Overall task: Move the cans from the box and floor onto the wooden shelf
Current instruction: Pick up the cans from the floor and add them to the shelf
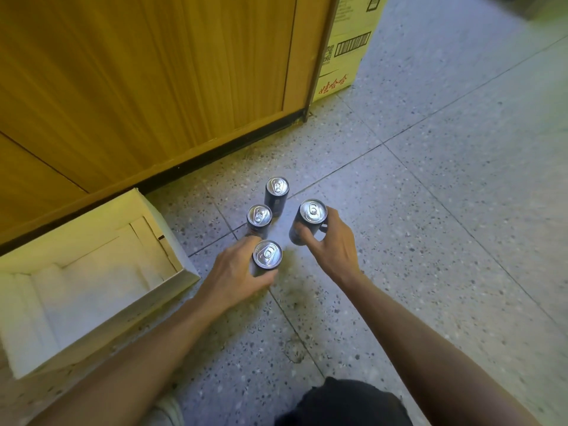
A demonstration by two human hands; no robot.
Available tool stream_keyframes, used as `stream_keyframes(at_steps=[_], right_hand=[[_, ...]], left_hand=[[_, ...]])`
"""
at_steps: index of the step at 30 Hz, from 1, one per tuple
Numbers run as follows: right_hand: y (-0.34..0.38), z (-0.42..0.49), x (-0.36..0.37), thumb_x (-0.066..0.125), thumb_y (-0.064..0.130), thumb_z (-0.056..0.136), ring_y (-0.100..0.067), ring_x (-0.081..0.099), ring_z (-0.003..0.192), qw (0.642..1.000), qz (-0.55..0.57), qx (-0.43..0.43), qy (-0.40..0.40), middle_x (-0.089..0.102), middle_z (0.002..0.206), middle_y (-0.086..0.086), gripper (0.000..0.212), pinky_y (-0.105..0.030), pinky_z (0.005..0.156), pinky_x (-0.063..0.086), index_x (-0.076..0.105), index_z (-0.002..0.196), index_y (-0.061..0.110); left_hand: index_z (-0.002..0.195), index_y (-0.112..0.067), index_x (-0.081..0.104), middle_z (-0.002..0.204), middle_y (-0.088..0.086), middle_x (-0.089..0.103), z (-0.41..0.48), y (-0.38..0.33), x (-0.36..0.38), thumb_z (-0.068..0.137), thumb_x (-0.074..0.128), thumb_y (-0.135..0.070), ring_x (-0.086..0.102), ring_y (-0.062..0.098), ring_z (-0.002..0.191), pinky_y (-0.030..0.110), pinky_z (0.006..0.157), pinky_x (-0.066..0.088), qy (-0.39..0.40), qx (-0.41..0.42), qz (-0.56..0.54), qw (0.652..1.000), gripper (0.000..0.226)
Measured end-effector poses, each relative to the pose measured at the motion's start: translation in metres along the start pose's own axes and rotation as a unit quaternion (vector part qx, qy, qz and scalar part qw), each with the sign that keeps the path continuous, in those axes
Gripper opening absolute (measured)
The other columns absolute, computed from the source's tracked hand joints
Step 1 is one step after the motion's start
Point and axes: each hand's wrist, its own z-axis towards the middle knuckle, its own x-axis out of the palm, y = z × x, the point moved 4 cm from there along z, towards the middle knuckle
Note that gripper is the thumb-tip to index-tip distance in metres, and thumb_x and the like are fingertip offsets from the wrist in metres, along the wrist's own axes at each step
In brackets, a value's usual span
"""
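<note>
- Cans: my left hand (236, 273) fingers grip the near can (266, 255), right hand (333, 241) fingers grip another can (309, 221).
- Pickup step; next I'd lift both straight up, clear of the two standing cans (267, 207).

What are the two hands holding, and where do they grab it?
Each hand holds one dark can by its side, below the silver top: left hand on the nearest can, right hand on the rightmost can.
</note>
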Motion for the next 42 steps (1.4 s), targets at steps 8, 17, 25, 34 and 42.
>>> stream_keyframes(at_steps=[8,17,25,34,42], right_hand=[[0.168,-0.040,-0.138,0.069,0.059,0.078,-0.008,0.065,0.097,0.999,0.001,-0.034,0.008,0.064,0.110,0.016,0.058,-0.037,0.084,0.057,0.054,0.123,0.026],[0.453,-0.083,-0.326,0.068,0.058,0.078,-0.006,0.066,0.096,0.992,-0.012,-0.126,0.023,0.066,0.110,0.019,0.053,-0.036,0.081,0.059,0.053,0.122,0.032],[0.656,-0.110,-0.412,0.070,0.056,0.079,-0.010,0.066,0.086,0.973,-0.017,-0.226,0.051,0.071,0.103,0.007,0.051,-0.036,0.071,0.058,0.058,0.118,0.024],[0.808,-0.130,-0.383,0.066,0.059,0.080,-0.003,0.064,0.086,0.945,0.003,-0.314,0.088,0.068,0.103,0.013,0.054,-0.024,0.067,0.055,0.058,0.119,0.022],[0.913,-0.147,-0.325,0.062,0.064,0.082,-0.003,0.067,0.089,0.917,0.018,-0.385,0.105,0.068,0.105,0.013,0.055,-0.030,0.071,0.060,0.059,0.117,0.021]], left_hand=[[0.107,-0.028,0.057,0.099,-0.007,0.066,-0.022,-0.129,-0.174,0.069,0.081,-0.045,0.064,0.016,0.087,0.041,0.073,0.057,-0.018,-0.021,-0.054,0.998,0.048],[0.108,-0.026,0.059,0.101,-0.008,0.064,-0.062,-0.339,-0.462,0.068,0.083,-0.043,0.061,0.009,0.090,0.027,0.072,0.054,-0.074,-0.018,-0.029,0.997,0.050],[0.104,-0.032,0.061,0.094,-0.017,0.063,-0.109,-0.450,-0.655,0.067,0.080,-0.041,0.060,-0.002,0.085,0.015,0.067,0.050,-0.126,-0.031,-0.042,0.991,0.042],[0.101,-0.029,0.061,0.095,-0.014,0.067,-0.172,-0.431,-0.798,0.064,0.081,-0.048,0.064,0.004,0.087,0.036,0.074,0.059,-0.197,-0.073,-0.038,0.977,0.046],[0.100,-0.028,0.064,0.095,-0.014,0.069,-0.230,-0.401,-0.904,0.057,0.077,-0.055,0.065,0.005,0.086,0.037,0.074,0.059,-0.266,-0.101,0.008,0.959,0.053]])
